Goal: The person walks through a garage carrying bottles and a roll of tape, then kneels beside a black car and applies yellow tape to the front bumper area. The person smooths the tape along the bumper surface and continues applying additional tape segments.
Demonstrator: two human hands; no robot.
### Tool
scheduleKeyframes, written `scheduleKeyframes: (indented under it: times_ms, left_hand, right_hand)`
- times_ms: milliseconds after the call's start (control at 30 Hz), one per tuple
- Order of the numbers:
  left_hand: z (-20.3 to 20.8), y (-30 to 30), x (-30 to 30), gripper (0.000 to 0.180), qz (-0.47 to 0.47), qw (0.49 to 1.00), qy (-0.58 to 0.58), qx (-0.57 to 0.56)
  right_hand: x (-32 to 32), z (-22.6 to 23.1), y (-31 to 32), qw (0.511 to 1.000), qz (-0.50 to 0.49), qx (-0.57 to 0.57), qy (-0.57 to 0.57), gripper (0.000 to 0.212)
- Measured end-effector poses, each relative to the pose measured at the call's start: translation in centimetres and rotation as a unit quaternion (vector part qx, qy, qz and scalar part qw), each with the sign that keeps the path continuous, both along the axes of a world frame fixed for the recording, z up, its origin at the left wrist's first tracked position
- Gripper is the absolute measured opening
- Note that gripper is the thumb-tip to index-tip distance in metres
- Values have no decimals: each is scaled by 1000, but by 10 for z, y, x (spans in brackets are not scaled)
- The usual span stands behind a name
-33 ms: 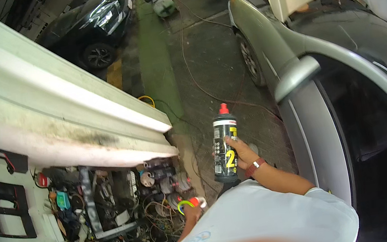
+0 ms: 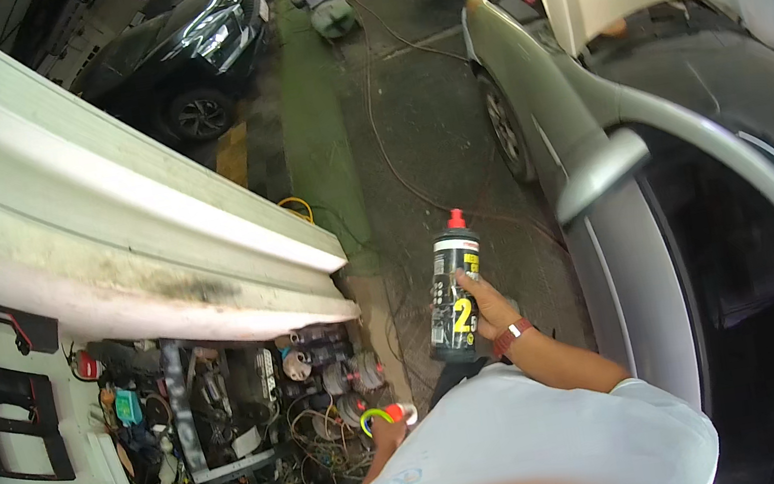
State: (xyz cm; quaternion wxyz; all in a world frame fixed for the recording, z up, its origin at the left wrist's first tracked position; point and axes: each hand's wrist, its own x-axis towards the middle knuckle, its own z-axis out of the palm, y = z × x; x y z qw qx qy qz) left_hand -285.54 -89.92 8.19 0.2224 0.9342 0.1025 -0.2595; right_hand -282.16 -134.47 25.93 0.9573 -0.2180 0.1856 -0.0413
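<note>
My right hand (image 2: 492, 307) is wrapped round a black plastic bottle (image 2: 449, 278) with a red nozzle cap and a white and yellow label. I hold it upright in front of my body, with my thumb across its side. Lower left, my left hand (image 2: 389, 432) is closed on a small item with a yellow-green ring (image 2: 368, 417) and a red-and-white part (image 2: 400, 412). Its exact kind cannot be made out, and its fingers are partly hidden.
A silver car (image 2: 599, 239) with its hood up stands close on my right, its side mirror (image 2: 602, 175) sticking out. At left are a white column (image 2: 126, 192) and a rack (image 2: 229, 462) crowded with parts. A hose (image 2: 374, 112) crosses the floor; a green compressor-like machine (image 2: 324, 4) stands beyond.
The whole view has shifted slightly, with the car and the bottle a little further right in it. Both hands keep their hold.
</note>
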Motion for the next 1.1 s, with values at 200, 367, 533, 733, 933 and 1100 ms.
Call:
scheduleKeyframes:
  times_ms: [200, 367, 533, 733, 933, 1100]
  left_hand:
    - [38, -72, 69, 74, 129, 989, 72, -19]
    - [17, -133, 190, 74, 166, 981, 97, -23]
    - [-19, -175, 363, 74, 127, 986, 100, -31]
    - [-12, -217, 615, 74, 14, 990, -61, -126]
    - [67, -288, 837, 84, 25, 997, -42, -65]
    - [50, -316, 926, 85, 80, 992, -23, -92]
  right_hand:
    - [165, 57, -134, 980, -26, 36, -194, 79]
    - [329, 76, -201, 973, -32, -108, -201, 90]
    - [490, 68, -194, 979, 163, -77, -95, 65]
    - [643, 63, -190, 987, 95, -130, -2, 54]
    - [767, 103, -255, 988, -63, -100, -94, 120]
    - [876, 73, -273, 986, 98, -44, -129, 113]
